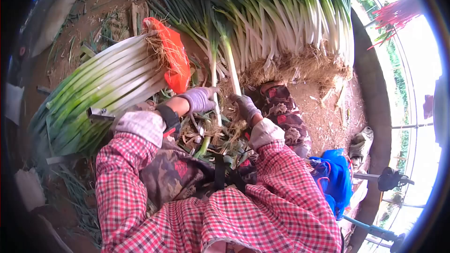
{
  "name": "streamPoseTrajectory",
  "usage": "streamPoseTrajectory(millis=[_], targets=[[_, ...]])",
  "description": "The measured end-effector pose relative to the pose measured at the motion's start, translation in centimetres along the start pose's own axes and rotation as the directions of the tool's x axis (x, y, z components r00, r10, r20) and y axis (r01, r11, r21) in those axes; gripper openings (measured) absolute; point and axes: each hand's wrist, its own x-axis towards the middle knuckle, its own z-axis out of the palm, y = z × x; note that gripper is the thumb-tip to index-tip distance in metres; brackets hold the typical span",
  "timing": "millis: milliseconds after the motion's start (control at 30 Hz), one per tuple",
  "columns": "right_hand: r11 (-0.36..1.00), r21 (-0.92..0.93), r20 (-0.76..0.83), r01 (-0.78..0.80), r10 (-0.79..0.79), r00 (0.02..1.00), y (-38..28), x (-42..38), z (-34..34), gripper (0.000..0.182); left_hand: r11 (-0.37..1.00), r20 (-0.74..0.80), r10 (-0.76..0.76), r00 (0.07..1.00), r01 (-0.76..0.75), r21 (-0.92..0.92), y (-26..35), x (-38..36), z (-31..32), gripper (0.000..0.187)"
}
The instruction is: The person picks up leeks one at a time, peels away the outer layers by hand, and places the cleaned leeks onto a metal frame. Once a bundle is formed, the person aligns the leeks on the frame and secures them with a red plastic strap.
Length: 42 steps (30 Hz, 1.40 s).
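Both of my hands wear greyish-purple gloves. My left hand point(200, 100) is closed at the thin white stalk of a green onion point(213, 72), whose lower end runs on down past my fingers. Beside it, my right hand point(246, 108) grips a thicker green onion point(230, 61) near its root end, its leaves pointing away from me. Ahead lies a big pile of green onions point(281, 23) with shaggy brown roots toward me. To my left rests a row of cleaner white-stalked green onions point(105, 77), their roots against an orange-red plastic sheet point(174, 56).
Peelings and root scraps point(220, 136) litter the ground between my legs. A metal bar end point(100, 114) sticks out by my left wrist. A blue bag point(335, 178) sits at my right, near a low concrete edge point(375, 89). Red strands point(396, 14) hang at the upper right.
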Motion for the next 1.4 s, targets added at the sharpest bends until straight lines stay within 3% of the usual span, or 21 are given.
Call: streamPoseTrajectory(millis=[67, 167, 200, 267, 333, 367, 400, 500, 600, 633, 667, 700, 767, 833, 933, 1033, 1100, 1167, 1233, 1300, 1400], targets=[[0.992, 0.006, 0.057, 0.126, -0.126, 0.990, 1.5, -0.9, -0.9, 0.031, 0.997, -0.089, 0.026, 0.996, -0.019, 0.080, -0.8, 1.4, 0.6, 0.069], [0.787, 0.560, 0.081, -0.259, 0.259, 0.963, -4.6, -8.6, 2.1, 0.024, 0.969, -0.189, 0.060, 0.980, -0.012, 0.247, 0.8, 1.3, 0.5, 0.077], [0.950, 0.283, 0.017, -0.130, 0.131, 0.991, -5.7, -11.0, 2.3, 0.023, 0.935, -0.216, 0.095, 0.972, -0.012, 0.355, 1.6, 1.2, 0.5, 0.075], [1.000, 0.028, 0.012, -0.011, 0.011, 1.000, -7.1, -15.7, 3.0, 0.022, 0.828, -0.244, 0.168, 0.955, -0.002, 0.561, 3.3, 1.2, 0.6, 0.072], [0.995, 0.090, 0.046, -0.032, 0.028, 0.999, -9.1, -20.3, 4.3, 0.024, 0.779, -0.273, 0.279, 0.921, -0.051, 0.625, 1.9, 3.5, 1.6, 0.066], [0.965, -0.148, 0.127, 0.219, -0.201, 0.971, -9.9, -22.8, 4.2, 0.025, 0.751, -0.283, 0.334, 0.899, -0.073, 0.656, 1.5, 4.4, 2.0, 0.064], [0.987, 0.135, 0.046, -0.082, 0.077, 0.996, -11.4, -25.1, 5.1, 0.022, 0.775, -0.239, 0.333, 0.912, -0.120, 0.621, 2.7, 3.3, 0.9, 0.044], [0.974, 0.096, 0.057, -0.204, 0.200, 0.978, -15.2, -32.3, 4.2, 0.046, 0.736, -0.073, 0.075, 0.995, -0.005, 0.677, 4.0, 4.3, -1.8, 0.054], [0.917, 0.312, -0.008, -0.247, 0.263, 0.965, -17.3, -38.4, 2.8, 0.053, 0.778, -0.156, 0.314, 0.936, -0.160, 0.607, 2.9, 3.0, -2.5, 0.036], [0.956, 0.186, -0.063, -0.225, 0.241, 0.969, -17.9, -39.6, 2.7, 0.055, 0.692, -0.209, 0.532, 0.821, -0.279, 0.666, 1.8, 3.5, -2.1, 0.033], [0.921, 0.301, -0.006, -0.249, 0.263, 0.965, -17.0, -40.8, 1.2, 0.061, 0.601, -0.269, 0.751, 0.603, -0.455, 0.657, 1.1, 3.7, -2.2, 0.029], [0.986, 0.103, -0.122, -0.129, 0.141, 0.982, -18.0, -41.5, 3.0, 0.058, 0.608, -0.245, 0.739, 0.628, -0.463, 0.645, 2.4, 2.8, -3.4, 0.028], [0.997, 0.063, -0.090, -0.054, 0.060, 0.994, -17.7, -42.0, 2.2, 0.068, 0.714, -0.381, 0.602, 0.702, -0.259, 0.651, 3.9, 0.8, -6.5, 0.027], [0.994, 0.112, -0.014, -0.004, 0.005, 1.000, -18.9, -41.1, 1.9, 0.070, 0.648, -0.521, 0.733, 0.438, -0.215, 0.730, 3.7, -2.6, -11.4, 0.029], [0.994, 0.042, 0.142, 0.097, -0.102, 0.985, -21.1, -37.0, 1.8, 0.076, 0.485, -0.466, 0.854, 0.233, -0.030, 0.874, 3.0, -12.7, -20.8, 0.024], [0.931, -0.028, 0.283, 0.364, -0.342, 0.896, -24.0, -28.4, 3.9, 0.069, 0.777, -0.787, 0.603, 0.128, 0.129, 0.616, 4.0, -26.6, -25.1, 0.014], [0.653, -0.399, 0.339, 0.643, -0.546, 0.766, -26.9, -21.5, 7.2, 0.051, 0.251, -0.494, 0.865, 0.087, 0.778, 0.576, 3.6, -33.1, -25.5, 0.012], [0.278, -0.522, 0.416, 0.806, -0.742, 0.525, -28.5, -13.5, 11.0, 0.049, 0.138, -0.727, 0.614, 0.307, 0.865, 0.483, 0.4, -39.0, -25.1, 0.026], [0.130, -0.572, 0.447, 0.810, -0.778, 0.441, -30.3, -6.6, 15.5, 0.044, 0.091, -0.814, 0.379, 0.440, 0.858, 0.506, -6.1, -42.0, -24.7, 0.042], [0.113, -0.727, 0.452, 0.677, -0.664, 0.596, -32.0, -2.5, 20.3, 0.043, 0.085, -0.858, 0.167, 0.486, 0.860, 0.503, -11.0, -42.5, -22.8, 0.044], [0.037, -0.701, 0.516, 0.712, -0.663, 0.543, -28.8, 7.4, 25.3, 0.040, 0.128, -0.873, -0.193, 0.449, 0.893, 0.431, -18.7, -40.5, -19.6, 0.047]])
